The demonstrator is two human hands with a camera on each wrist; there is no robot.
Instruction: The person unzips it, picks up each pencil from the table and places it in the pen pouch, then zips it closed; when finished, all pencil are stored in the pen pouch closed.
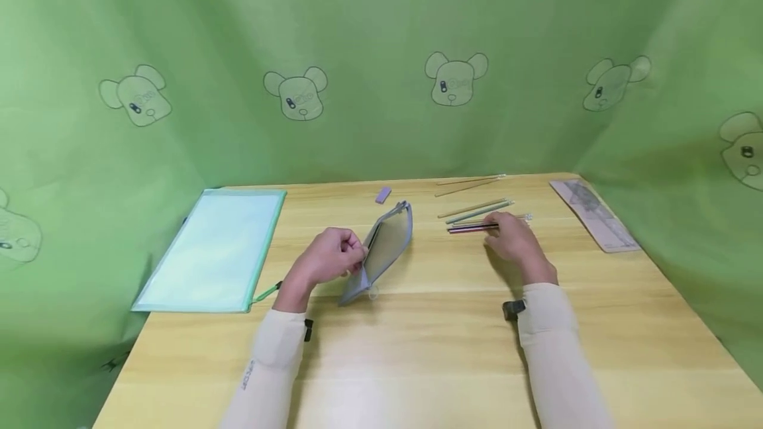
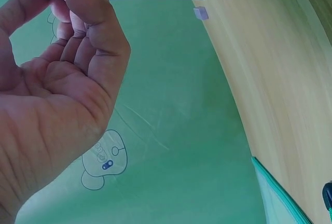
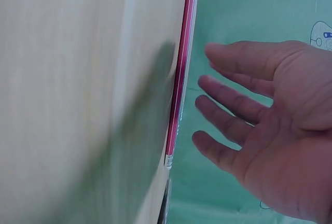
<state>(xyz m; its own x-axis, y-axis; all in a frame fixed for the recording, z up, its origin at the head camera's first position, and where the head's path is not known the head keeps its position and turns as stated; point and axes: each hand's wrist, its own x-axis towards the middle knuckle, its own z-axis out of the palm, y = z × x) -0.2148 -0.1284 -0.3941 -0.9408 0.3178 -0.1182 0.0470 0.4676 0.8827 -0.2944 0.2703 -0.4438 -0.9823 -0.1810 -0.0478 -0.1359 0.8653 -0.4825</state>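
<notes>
My left hand pinches the edge of a grey-blue zip pouch, which stands tilted above the table with its mouth parted. In the left wrist view the thumb and fingers meet on a dark piece of that edge. My right hand is over a group of pencils, fingers spread in the right wrist view. Closest to it lie a red pencil and a dark one beside it. Greenish and tan pencils lie just behind.
Two thin pencils lie farther back. A purple eraser sits behind the pouch. On the left lies a pale document bag with a green zip edge; on the right, a pinkish flat sheet. Green curtain surrounds the wooden table.
</notes>
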